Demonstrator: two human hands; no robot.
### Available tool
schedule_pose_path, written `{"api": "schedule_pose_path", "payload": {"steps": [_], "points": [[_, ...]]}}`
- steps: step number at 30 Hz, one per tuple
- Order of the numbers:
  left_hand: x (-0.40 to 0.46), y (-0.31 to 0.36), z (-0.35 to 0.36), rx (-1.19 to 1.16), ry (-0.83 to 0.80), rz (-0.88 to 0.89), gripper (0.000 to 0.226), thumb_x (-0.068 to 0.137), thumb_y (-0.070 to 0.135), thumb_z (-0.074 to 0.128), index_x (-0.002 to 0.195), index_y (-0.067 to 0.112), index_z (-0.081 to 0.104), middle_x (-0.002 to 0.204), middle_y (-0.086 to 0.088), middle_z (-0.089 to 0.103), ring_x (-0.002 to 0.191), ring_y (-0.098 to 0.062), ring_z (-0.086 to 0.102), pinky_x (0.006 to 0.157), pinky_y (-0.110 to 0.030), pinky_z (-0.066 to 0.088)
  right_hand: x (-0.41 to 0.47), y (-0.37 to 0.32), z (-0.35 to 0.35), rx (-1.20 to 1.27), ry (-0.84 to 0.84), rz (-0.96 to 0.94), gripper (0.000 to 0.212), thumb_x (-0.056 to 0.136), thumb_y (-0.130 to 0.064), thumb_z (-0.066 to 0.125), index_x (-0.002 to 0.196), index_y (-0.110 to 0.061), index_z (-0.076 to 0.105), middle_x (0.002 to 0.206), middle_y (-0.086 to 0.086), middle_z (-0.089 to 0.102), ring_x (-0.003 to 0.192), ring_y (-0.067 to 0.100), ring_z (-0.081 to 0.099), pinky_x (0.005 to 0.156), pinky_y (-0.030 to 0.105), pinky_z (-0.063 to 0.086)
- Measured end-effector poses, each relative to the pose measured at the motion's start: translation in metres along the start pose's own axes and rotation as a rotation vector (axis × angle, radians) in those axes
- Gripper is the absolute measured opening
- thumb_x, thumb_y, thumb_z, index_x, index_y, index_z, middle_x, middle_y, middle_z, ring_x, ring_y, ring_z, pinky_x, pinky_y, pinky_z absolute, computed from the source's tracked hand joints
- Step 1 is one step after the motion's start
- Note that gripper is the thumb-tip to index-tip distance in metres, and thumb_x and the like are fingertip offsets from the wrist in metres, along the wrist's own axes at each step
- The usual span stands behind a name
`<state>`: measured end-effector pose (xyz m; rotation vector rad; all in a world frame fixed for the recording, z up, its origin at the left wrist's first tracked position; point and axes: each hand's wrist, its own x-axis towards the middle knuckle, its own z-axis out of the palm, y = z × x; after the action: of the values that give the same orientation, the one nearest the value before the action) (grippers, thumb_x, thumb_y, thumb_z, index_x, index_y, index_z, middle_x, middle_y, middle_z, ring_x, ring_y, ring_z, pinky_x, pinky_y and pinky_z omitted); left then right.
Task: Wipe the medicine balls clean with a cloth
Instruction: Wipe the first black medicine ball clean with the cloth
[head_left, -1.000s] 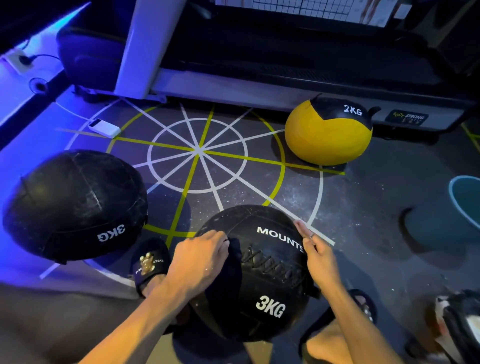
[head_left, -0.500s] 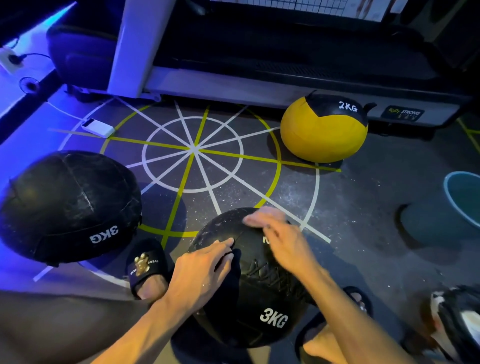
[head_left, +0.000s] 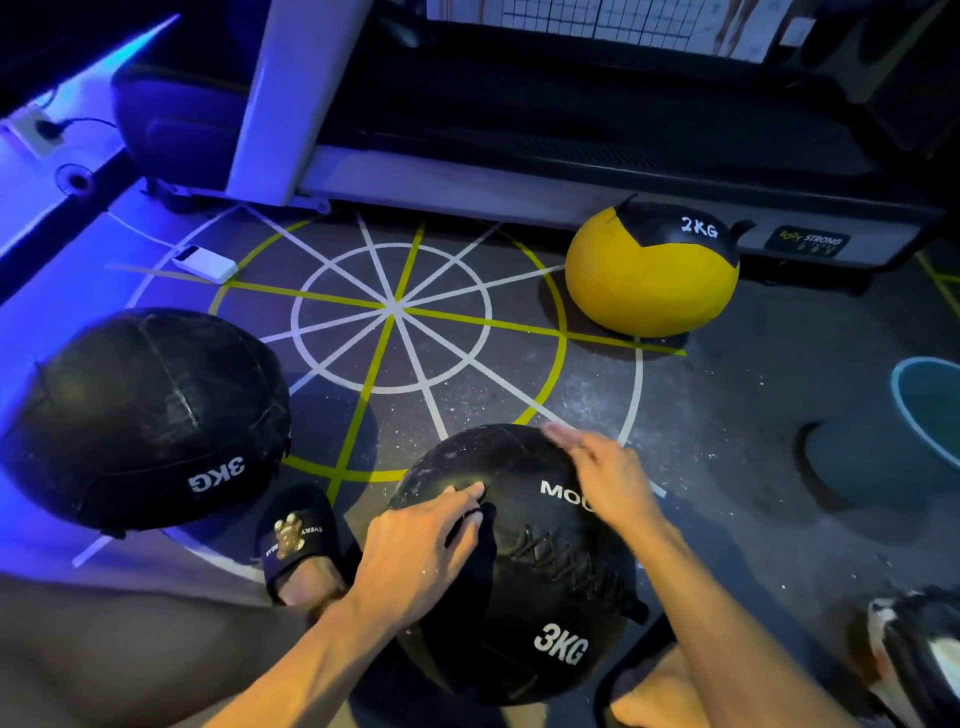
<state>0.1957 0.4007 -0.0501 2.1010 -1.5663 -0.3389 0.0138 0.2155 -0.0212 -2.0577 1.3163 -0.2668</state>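
Observation:
A black 3KG medicine ball (head_left: 545, 587) with laces and white lettering sits on the floor right in front of me. My left hand (head_left: 415, 551) lies on its left side, fingers bent over a dark cloth (head_left: 480, 566) that hangs down against the ball. My right hand (head_left: 608, 478) rests flat on the ball's top with straight fingers, covering part of the lettering. White dust shows on the ball's upper left. A second black 3KG ball (head_left: 145, 415) stands to the left. A yellow and black 2KG ball (head_left: 649, 280) stands at the back right.
A treadmill (head_left: 519, 176) runs along the back. A white power bank (head_left: 205, 262) on a cable lies at back left. A blue bucket (head_left: 924, 410) stands at the right edge. My foot in a black slipper (head_left: 296, 540) is beside the near ball.
My right hand left the near ball's right side and came up onto its top. My left hand stayed on the cloth. The ball turned slightly.

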Motion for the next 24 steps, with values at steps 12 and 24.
{"api": "schedule_pose_path", "payload": {"steps": [12,24], "points": [[0.005,0.008,0.0,-0.041,-0.024,0.036,0.042,0.101,0.055,0.037,0.133,0.042,0.062,0.117,0.021,0.073,0.117,0.0,0.061,0.066,-0.03,0.055,-0.015,-0.018,0.007,0.062,0.099,-0.051,0.04,0.106,-0.012,0.045,0.124,-0.039,0.069,0.126,-0.027,0.065,0.11,0.001,0.067,0.099,0.022,0.051],[-0.003,0.003,-0.001,-0.024,-0.056,0.071,0.041,0.102,0.054,0.039,0.134,0.04,0.061,0.115,0.02,0.073,0.101,-0.007,0.069,0.063,-0.031,0.055,-0.007,-0.03,0.009,-0.159,-0.089,-0.205,0.04,0.103,-0.011,0.044,0.106,-0.03,0.079,0.109,-0.023,0.071,0.092,-0.008,0.063,0.091,0.009,0.048]]}}
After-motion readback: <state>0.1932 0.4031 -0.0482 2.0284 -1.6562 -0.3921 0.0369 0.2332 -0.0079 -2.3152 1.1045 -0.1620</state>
